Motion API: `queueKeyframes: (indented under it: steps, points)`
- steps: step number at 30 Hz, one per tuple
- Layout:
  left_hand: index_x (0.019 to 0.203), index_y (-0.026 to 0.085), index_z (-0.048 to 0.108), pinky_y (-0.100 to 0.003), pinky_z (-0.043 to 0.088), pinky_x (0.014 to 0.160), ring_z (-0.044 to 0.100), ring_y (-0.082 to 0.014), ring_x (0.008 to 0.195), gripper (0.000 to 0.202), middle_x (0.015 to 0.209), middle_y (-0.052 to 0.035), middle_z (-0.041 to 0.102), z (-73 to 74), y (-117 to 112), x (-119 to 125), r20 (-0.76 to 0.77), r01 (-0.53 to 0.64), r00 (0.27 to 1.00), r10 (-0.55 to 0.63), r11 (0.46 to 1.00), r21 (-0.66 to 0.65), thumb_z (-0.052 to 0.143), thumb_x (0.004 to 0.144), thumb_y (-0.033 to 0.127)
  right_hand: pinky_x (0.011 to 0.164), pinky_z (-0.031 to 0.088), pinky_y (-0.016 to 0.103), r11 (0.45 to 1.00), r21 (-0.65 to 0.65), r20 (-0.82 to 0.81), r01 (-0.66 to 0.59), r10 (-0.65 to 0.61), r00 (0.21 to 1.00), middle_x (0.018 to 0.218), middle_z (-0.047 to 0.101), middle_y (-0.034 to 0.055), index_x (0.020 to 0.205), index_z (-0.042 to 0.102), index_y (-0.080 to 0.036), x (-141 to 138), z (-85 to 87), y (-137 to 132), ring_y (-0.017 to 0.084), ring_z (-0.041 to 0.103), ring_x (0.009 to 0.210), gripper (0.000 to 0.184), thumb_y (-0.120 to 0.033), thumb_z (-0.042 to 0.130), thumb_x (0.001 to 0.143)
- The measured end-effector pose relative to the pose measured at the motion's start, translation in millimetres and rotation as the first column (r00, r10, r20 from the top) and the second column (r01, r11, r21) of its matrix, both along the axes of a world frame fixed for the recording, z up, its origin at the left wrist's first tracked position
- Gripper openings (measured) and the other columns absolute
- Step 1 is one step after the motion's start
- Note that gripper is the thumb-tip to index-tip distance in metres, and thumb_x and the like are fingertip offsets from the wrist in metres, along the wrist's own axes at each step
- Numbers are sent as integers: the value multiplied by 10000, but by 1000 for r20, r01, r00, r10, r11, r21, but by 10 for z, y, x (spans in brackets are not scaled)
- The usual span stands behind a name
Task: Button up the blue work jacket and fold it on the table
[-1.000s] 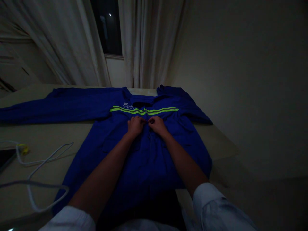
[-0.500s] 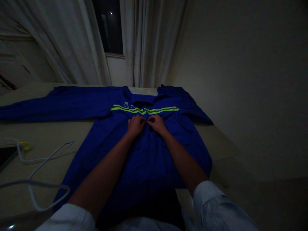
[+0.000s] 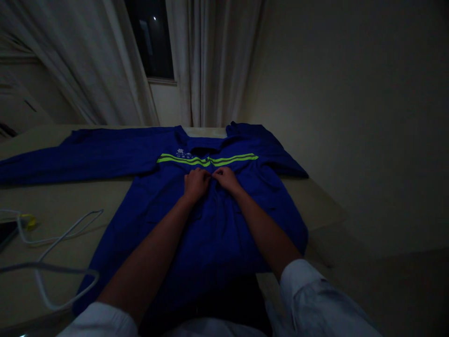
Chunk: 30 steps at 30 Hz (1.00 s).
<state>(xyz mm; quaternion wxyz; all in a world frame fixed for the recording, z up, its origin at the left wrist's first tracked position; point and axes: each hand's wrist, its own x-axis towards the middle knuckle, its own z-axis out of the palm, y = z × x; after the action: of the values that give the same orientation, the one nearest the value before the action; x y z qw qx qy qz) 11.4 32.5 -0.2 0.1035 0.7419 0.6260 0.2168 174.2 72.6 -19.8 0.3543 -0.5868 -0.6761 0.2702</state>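
Note:
A blue work jacket (image 3: 175,252) with yellow-green stripes across the chest lies spread front side up, its collar at the far end. My left hand (image 3: 197,183) pinches the front placket just below the stripes. Close beside it, my right hand (image 3: 226,179) grips the other side of the placket, fingertips almost meeting those of the left. Whatever small fastening may be between the fingertips is hidden. One sleeve (image 3: 87,152) stretches out to the left; the other is bent at the right.
The jacket rests on a pale table (image 3: 115,199). White cable (image 3: 66,234) loops over its left part, near a dark flat device (image 3: 7,234) and a yellow piece (image 3: 30,221). Curtains (image 3: 210,61) and a dark window (image 3: 150,40) are behind; a wall stands at the right.
The view has shifted slightly, so most things sit a little further left. Both hands stay at the same spot on the placket, with the right fingers drawn a bit closer together.

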Motion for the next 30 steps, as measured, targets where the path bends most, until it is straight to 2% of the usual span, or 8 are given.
queueKeyframes:
  steps: [4,11,16,18,24,30]
  points:
    - [1126,271,739,-464,480,954,618,-321,1166,216,1192,-94,705,-3,-1,23,14,-10,1000,10,1000,-6,602,976,345,749,529,282,996,-92,-121,2,-13,993,662,714,-5,709,774,-193,6,-60,89,193,685,726,103,-228,696,765]
    - [1115,260,684,-462,465,966,615,-319,1168,271,1183,-96,708,-13,0,28,55,-35,998,34,999,9,579,986,473,758,510,279,998,-35,-312,-57,43,949,739,712,-1,742,731,-180,37,-66,77,167,651,739,99,-252,673,775]
    - [1043,256,712,-510,446,987,605,-341,1180,235,1187,-94,716,-9,24,27,44,-39,998,40,999,-24,594,968,445,807,490,310,985,153,-121,-77,96,988,821,652,9,782,713,-191,37,-23,-3,172,596,795,31,-220,702,781]
    - [1029,254,718,-521,438,990,605,-342,1176,237,1180,-93,721,-13,28,33,57,-39,998,40,999,-18,587,970,442,829,485,314,975,205,-93,-84,105,990,861,631,14,799,704,-193,37,-13,-18,171,579,820,30,-222,694,797]
    - [1069,242,718,-498,424,990,607,-321,1177,300,1196,-94,723,-18,13,44,125,-44,991,39,998,35,566,972,482,806,474,302,974,190,-234,-127,170,957,851,619,-13,838,628,-213,32,-31,7,171,573,820,55,-264,640,822]
    - [1058,252,754,-489,406,1002,618,-327,1186,349,1178,-71,754,-12,42,28,162,-25,986,27,1000,-11,582,945,533,797,467,304,977,170,-213,-127,162,963,842,607,-14,863,601,-219,22,-41,-14,170,559,795,81,-292,606,827]
